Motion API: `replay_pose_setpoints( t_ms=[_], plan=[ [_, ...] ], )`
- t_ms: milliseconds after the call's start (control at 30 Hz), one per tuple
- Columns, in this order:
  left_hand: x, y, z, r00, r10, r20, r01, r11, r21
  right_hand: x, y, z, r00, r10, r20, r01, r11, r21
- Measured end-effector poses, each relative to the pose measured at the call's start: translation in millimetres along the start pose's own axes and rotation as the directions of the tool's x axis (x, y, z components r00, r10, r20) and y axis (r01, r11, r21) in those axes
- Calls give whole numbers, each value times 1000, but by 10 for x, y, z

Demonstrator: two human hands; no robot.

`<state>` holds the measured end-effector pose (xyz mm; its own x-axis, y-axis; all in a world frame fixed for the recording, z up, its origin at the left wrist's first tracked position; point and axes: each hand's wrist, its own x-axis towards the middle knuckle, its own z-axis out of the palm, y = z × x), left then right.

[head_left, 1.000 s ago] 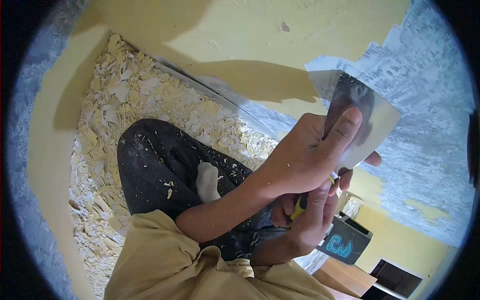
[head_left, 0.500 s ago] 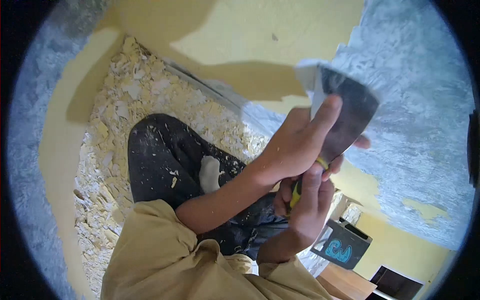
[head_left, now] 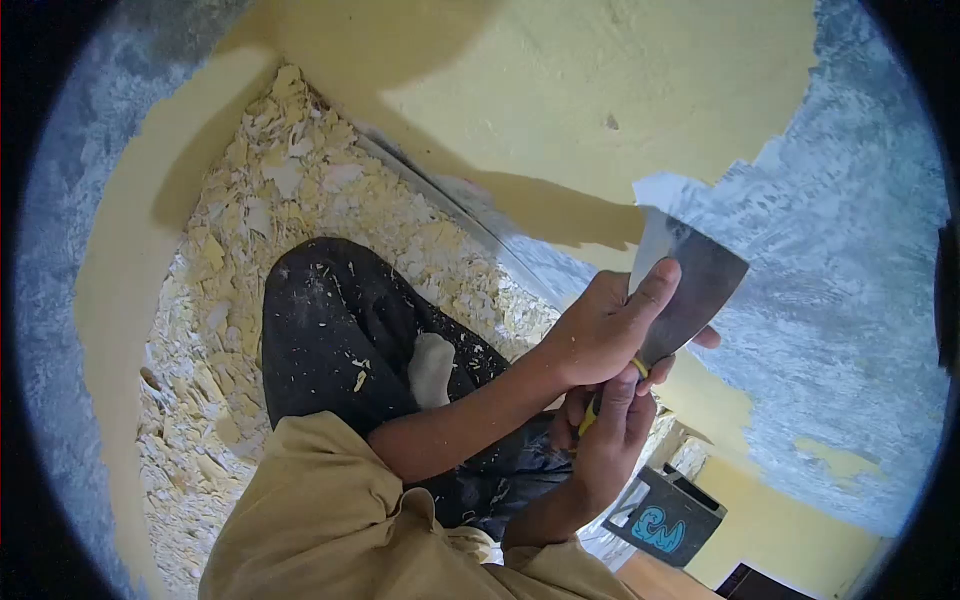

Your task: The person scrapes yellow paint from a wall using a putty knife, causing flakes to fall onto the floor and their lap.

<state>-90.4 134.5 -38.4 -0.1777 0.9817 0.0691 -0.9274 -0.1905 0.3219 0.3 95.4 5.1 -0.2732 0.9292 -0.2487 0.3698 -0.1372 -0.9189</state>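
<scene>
A scraper [head_left: 690, 285] with a wide metal blade and a yellow and black handle is in both my hands, tilted with its blade edge up toward the wall. My right hand [head_left: 618, 415] wraps its fingers round the handle, just below the blade. Across the blade lies my left hand [head_left: 610, 320], thumb flat on the near face and fingers behind it, with fingertips showing past the far side. Behind the blade, the wall [head_left: 600, 90] shows yellow paint bordering a bare grey-blue patch [head_left: 830, 280].
Paint flakes [head_left: 220, 330] cover the floor at the left, up to the corner. My bent leg [head_left: 320, 330] in dark trousers is dotted with flakes. A dark box-like stool [head_left: 665, 515] with blue lettering stands at lower right, close to a dark opening [head_left: 755, 585].
The scraper and both hands sit lower in the view, the blade now sharper and less blurred. The wall and floor have shifted slightly as my head moved. Both hands keep their hold.
</scene>
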Motion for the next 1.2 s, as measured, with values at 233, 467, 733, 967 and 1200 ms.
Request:
replay_pose_setpoints(
  t_ms=[233, 467, 733, 967, 1200],
  plan=[
    [16, 190, 19, 999, 23, -22, -22, 999, 22, 90, 21, 67, 991, -96, 98, 91, 994, 60],
    [5, 249, 40, 997, 77, -11, -76, 995, 69, 73, -89, 126, 993, -81, 81, 77, 996, 48],
    [-56, 42, -29, 997, -61, -47, 63, 997, 44, -20, 16, 32, 999, 33, 2, -33, 999, -1],
    [-47, 53, -4, 996, -74, -43, 73, 997, -28, -18, 22, 47, 1000, -11, 7, 11, 1000, -27],
    [-25, -6, 34, 999, -20, -48, 17, 997, -72, -26, -52, -22, 999, 6, 33, -3, 997, -75]
  ],
)
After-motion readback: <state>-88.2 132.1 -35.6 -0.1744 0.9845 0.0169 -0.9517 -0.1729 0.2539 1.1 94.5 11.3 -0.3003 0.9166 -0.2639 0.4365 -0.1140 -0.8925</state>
